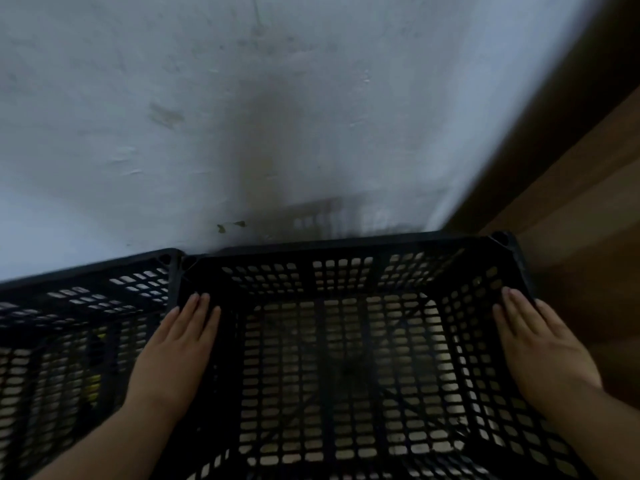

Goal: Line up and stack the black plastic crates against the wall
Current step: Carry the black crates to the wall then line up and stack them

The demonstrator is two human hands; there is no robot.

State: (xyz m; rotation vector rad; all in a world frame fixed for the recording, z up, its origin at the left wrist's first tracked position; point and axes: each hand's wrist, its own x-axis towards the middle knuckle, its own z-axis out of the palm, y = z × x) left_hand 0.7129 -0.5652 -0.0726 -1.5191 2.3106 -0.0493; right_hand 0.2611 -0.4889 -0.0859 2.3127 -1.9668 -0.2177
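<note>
Both forearms reach forward from the bottom edge, one on each side of the right crate (341,244). The left hand (176,344) lies flat on that crate's left side wall, fingers straight, close together and pointing toward the wall (242,98), with the tips near the far left corner. The right hand (540,344) mirrors it on the crate's right side wall, fingers straight and together, tips short of the far right corner. Neither hand curls round anything: the fingers are extended and press on the plastic. Both thumbs are out of sight, so whether they hook over the rim cannot be told.

Two black crates show, both open-topped with mesh walls and floors. The right crate stands with its far rim against the pale, stained wall. The left crate (86,289) sits just beside it, their near corners touching or almost so, and its far rim also runs along the wall. A few yellow bits (93,386) show through the left crate's mesh. What lies under the right crate cannot be made out.

Two hands, two crates, one wall. A brown wood panel (588,202) stands just right of the right crate, meeting the wall at the corner
</note>
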